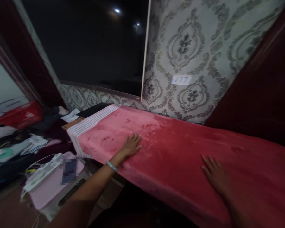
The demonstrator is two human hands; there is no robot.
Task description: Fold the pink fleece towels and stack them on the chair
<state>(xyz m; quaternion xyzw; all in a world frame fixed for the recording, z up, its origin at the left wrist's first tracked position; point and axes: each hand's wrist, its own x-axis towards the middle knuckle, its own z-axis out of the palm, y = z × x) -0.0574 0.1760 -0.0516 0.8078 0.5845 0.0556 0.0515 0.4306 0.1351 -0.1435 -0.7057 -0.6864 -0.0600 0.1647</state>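
Observation:
A plush red and pink blanket (171,148) covers a long, flat surface in front of me. Striped edging (97,117) runs along its far left end. My left hand (132,144) lies palm down on the pink part, fingers spread, with a bracelet on the wrist. Farther right, my right hand (215,174) rests flat on the red part with its fingers apart. Neither hand grips anything. Faint creases and darker brushed patches mark the fabric around them.
Left of the blanket stands a pink-lidded box (47,190) bearing a white power strip (44,172). Piled clothes (26,147) and a red bag (21,115) lie beyond. Behind are a large dark screen (90,44) and patterned wallpaper with a "277" label (181,79).

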